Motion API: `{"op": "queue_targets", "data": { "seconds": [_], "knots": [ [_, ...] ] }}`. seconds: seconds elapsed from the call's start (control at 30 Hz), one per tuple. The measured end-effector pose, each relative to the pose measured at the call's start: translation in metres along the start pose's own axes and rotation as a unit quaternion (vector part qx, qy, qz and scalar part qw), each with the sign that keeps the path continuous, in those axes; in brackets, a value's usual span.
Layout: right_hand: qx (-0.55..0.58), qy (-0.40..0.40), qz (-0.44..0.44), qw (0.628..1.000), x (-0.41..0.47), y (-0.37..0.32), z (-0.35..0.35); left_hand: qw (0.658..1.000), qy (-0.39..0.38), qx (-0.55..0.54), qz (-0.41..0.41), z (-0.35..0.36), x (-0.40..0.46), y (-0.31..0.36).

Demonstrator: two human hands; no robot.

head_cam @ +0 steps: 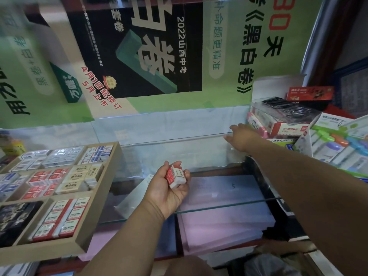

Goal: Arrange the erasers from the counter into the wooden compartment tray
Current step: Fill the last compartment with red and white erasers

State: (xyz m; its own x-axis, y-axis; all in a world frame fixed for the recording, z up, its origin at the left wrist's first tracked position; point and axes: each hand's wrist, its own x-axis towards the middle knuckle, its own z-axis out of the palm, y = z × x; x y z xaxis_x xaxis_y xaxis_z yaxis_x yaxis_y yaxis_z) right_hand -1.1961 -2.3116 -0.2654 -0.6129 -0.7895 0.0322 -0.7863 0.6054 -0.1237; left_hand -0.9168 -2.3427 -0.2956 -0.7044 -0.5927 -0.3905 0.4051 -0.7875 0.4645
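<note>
My left hand is palm up over the glass counter and holds a few red-and-white erasers in its curled fingers. The wooden compartment tray lies at the left, its compartments packed with rows of boxed erasers in red, blue and beige wrappers. My right hand stretches to the far right with straight fingers, just short of the red-and-white eraser boxes stacked there. It holds nothing.
A glass counter top shows pink paper stacks beneath it. At the right stand a clear box of black pens, a red carton and a display of colourful correction tapes. Posters cover the back wall.
</note>
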Motion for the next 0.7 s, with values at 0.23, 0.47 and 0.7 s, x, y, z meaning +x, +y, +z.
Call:
{"op": "queue_targets", "data": {
  "seconds": [0.23, 0.47, 0.7],
  "knots": [
    [-0.141, -0.052, 0.048, 0.988, -0.003, -0.011, 0.018, 1.0, -0.003, -0.011, -0.004, -0.001, 0.003, 0.003],
    [-0.059, 0.015, -0.091, 0.994, -0.025, -0.039, 0.03, 1.0, -0.006, -0.013, -0.005, 0.001, 0.002, 0.001],
    [-0.042, 0.035, -0.126, 0.991, -0.032, -0.032, 0.042, 1.0, -0.009, -0.019, 0.001, -0.001, -0.002, 0.001]
  ]
}}
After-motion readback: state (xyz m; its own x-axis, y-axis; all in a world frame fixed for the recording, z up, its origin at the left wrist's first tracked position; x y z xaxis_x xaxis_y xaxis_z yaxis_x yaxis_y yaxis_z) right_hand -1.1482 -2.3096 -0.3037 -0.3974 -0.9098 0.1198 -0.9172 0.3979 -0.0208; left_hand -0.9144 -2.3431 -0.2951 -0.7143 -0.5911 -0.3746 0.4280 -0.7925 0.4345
